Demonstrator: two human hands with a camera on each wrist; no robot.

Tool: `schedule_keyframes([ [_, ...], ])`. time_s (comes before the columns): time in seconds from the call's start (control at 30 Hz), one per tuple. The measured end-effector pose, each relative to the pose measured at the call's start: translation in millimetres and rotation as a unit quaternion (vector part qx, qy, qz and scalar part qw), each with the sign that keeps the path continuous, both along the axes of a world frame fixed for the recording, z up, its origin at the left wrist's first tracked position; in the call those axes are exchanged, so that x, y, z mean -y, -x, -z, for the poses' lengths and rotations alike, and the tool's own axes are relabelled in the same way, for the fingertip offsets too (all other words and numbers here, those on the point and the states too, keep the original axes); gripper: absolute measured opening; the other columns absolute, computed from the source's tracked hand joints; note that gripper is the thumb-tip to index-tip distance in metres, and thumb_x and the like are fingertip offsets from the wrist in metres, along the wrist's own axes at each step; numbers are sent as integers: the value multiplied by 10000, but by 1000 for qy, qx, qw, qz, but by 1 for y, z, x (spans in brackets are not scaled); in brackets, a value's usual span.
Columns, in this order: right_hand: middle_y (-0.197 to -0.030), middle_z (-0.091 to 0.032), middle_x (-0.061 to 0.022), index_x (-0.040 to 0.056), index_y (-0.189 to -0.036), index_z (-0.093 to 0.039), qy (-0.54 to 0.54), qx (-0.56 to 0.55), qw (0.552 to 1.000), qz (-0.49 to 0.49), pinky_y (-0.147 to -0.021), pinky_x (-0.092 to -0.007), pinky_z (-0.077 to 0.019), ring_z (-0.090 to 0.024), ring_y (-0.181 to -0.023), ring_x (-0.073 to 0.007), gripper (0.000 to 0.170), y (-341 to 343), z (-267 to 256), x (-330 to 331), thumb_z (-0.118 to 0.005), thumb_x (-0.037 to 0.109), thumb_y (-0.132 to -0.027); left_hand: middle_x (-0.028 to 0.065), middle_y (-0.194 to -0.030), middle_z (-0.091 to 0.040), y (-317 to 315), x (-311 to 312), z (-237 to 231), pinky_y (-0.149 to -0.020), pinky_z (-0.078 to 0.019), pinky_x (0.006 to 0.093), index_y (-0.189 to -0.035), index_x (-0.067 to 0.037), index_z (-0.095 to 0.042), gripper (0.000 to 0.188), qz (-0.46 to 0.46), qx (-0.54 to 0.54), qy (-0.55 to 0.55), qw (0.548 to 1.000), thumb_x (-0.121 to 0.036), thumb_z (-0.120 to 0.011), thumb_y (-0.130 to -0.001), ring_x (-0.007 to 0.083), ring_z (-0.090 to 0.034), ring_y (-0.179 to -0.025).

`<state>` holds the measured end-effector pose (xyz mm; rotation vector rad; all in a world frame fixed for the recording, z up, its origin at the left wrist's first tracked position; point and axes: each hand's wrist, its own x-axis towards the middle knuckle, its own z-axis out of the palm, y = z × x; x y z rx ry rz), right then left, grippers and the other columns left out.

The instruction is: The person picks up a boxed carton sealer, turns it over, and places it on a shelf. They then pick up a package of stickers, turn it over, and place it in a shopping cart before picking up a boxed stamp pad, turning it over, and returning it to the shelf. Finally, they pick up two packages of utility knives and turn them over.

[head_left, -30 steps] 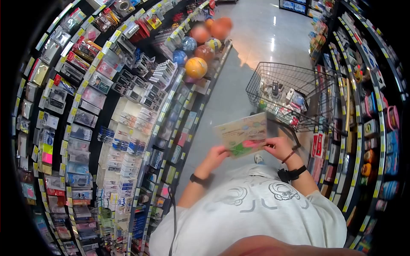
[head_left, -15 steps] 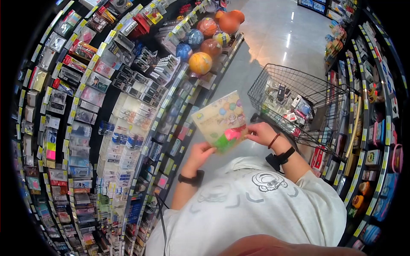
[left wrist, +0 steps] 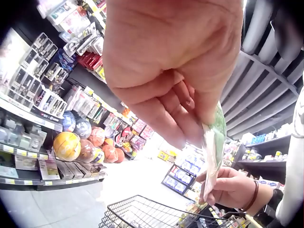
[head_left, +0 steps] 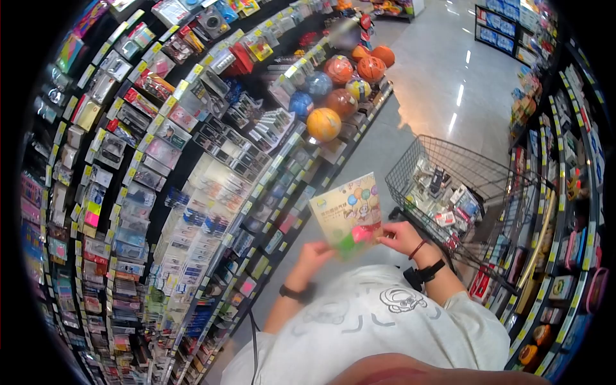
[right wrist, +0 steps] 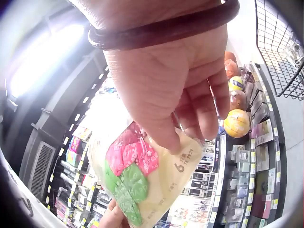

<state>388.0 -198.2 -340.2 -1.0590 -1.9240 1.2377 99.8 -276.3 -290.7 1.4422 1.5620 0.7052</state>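
Both hands hold up a flat, clear-fronted packet (head_left: pixel 350 212) with a beige printed card, pink and green pieces showing in its lower part. The left hand (head_left: pixel 312 258) pinches its lower left edge; in the left wrist view that hand (left wrist: pixel 173 71) has thumb and fingers together on the packet (left wrist: pixel 214 142), seen nearly edge-on. At the lower right edge the right hand (head_left: pixel 402 239) pinches with thumb and fingers. The right wrist view shows the right hand (right wrist: pixel 166 80) at one edge of the packet (right wrist: pixel 142 175), the pink and green pieces plainly visible.
A black wire shopping cart (head_left: pixel 462 199) with packaged goods stands just ahead to the right. Shelves of hanging packets (head_left: pixel 160 141) line the left, with balls (head_left: pixel 324 124) at their far end. More shelves (head_left: pixel 558 289) run along the right. Grey floor (head_left: pixel 430 77) lies between.
The packet has turned from a slant to face the head camera more squarely than a second ago, both hands still on it. Hands, cart and shelves sit lower in the head view than half a second ago.
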Motion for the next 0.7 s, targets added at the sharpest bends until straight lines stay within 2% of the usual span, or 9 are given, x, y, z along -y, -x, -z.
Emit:
schedule_keyframes([
  [0.07,-736,-660,-120,54,-902,-683,-57,14,998,-3,-585,-303,-497,-620,-611,-216,220,4,13,-6,-731,233,-784,89,-807,-720,-7,1,-15,-660,-492,279,-925,24,-716,192,7,-67,-29,997,-107,-693,-787,97,-617,-712],
  [0.17,-690,-647,-97,32,-861,-673,-103,17,994,-21,-564,-279,-482,-589,-574,-167,210,16,18,-9,-739,218,-790,110,-802,-703,-1,8,-1,-684,-504,310,-928,-31,-726,217,-13,-25,-11,1000,-191,-699,-783,166,-644,-714],
  [0.27,-670,-643,-51,35,-829,-677,-44,-14,997,-63,-558,-262,-473,-576,-585,-96,163,39,41,-19,-739,182,-791,104,-795,-703,10,11,0,-686,-504,302,-912,-18,-717,221,34,-105,-53,992,-190,-723,-773,162,-641,-706],
  [0.37,-686,-644,-20,17,-857,-678,-33,-36,993,-112,-561,-237,-474,-574,-620,-58,124,61,45,-23,-724,120,-804,105,-773,-696,17,27,-13,-669,-496,295,-889,-1,-702,216,-39,-34,-89,995,-165,-751,-758,155,-624,-681],
  [0.43,-741,-658,-22,3,-921,-670,118,-111,976,-148,-561,-220,-477,-585,-634,-68,140,83,53,-22,-703,97,-822,104,-764,-693,24,46,-16,-662,-493,288,-884,9,-695,219,-85,29,-71,993,-150,-762,-749,145,-615,-672],
  [0.47,-798,-662,-18,1,-999,-653,133,-75,969,-194,-569,-211,-487,-592,-655,-71,176,88,53,-26,-678,83,-845,98,-767,-693,26,55,-19,-658,-493,280,-873,22,-685,211,-98,-4,-66,993,-128,-763,-748,125,-616,-681],
  [0.57,-816,-662,-19,-4,-1026,-641,198,-143,937,-249,-578,-209,-494,-595,-683,-63,189,125,36,-12,-664,70,-854,97,-774,-696,36,89,-7,-655,-496,277,-864,36,-676,206,-176,34,-91,980,-102,-765,-739,119,-614,-687],
  [0.6,-924,-661,-30,-6,-1115,-595,221,-146,921,-286,-624,-213,-496,-599,-768,-65,262,136,33,-8,-648,46,-863,98,-772,-695,39,102,-6,-656,-496,277,-863,36,-676,201,-204,54,-102,972,-94,-765,-738,121,-616,-688],
  [0.7,-1037,-640,-38,-4,-1185,-543,141,-175,910,-350,-663,-212,-482,-586,-831,-69,331,178,30,20,-631,22,-867,97,-774,-696,50,151,-8,-663,-499,277,-866,34,-675,190,-279,77,-130,948,-77,-762,-738,125,-622,-702],
])
